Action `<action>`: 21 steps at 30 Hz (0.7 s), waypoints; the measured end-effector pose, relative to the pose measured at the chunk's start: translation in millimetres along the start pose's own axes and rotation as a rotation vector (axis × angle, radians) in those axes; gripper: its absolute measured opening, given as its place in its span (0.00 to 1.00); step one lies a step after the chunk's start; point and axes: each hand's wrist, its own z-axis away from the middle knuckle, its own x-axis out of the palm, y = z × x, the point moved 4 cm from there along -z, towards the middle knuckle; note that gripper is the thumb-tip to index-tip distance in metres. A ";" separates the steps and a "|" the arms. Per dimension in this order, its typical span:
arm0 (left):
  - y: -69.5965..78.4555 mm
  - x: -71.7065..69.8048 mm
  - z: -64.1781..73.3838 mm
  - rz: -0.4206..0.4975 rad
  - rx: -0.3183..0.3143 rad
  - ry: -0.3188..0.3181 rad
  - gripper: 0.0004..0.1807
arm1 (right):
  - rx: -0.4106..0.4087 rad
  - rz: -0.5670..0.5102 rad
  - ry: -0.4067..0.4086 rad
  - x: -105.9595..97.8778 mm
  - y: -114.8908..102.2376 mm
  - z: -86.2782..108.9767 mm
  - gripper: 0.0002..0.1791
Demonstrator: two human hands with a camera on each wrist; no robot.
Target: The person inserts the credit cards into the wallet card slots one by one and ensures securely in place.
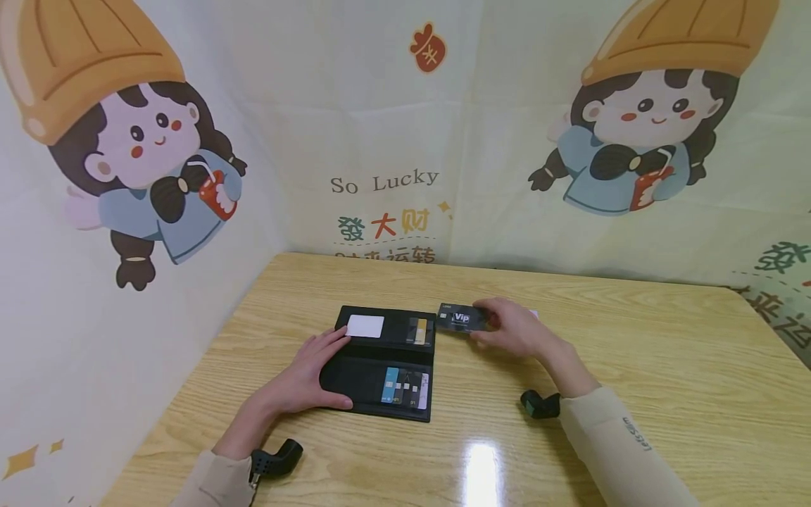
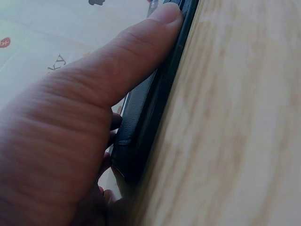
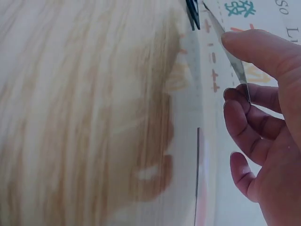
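A black wallet [image 1: 375,352] lies unfolded on the wooden table, its two halves one above the other. My left hand [image 1: 310,377] rests across its left side, fingers spread on the upper half and thumb pressed to the lower. The thumb [image 2: 136,52] lies along the wallet's edge [image 2: 146,127] in the left wrist view. Several cards [image 1: 405,387] fill the lower right slots, and a gold-striped card [image 1: 421,331] sits in the upper right. My right hand [image 1: 516,327] pinches a black Vip card [image 1: 460,318] just right of the wallet's upper corner. The right wrist view shows that card [image 3: 235,66] edge-on between thumb and fingers.
A white rectangle [image 1: 365,326] shows in the wallet's upper left. Behind my right hand, a pale flat item [image 1: 534,313] peeks out on the table [image 1: 633,338]. A printed cloth [image 1: 494,162] hangs along the back and left sides. Black devices [image 1: 277,459] sit at both wrists.
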 end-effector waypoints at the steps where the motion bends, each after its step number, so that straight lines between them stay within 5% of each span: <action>1: 0.2 -0.1 0.1 0.001 0.000 0.000 0.61 | -0.002 -0.007 0.000 -0.2 -0.8 -0.4 0.33; 21: 1.3 0.3 1.2 -0.003 -0.001 -0.005 0.61 | -0.026 -0.140 0.057 -2.3 -14.5 -2.6 0.29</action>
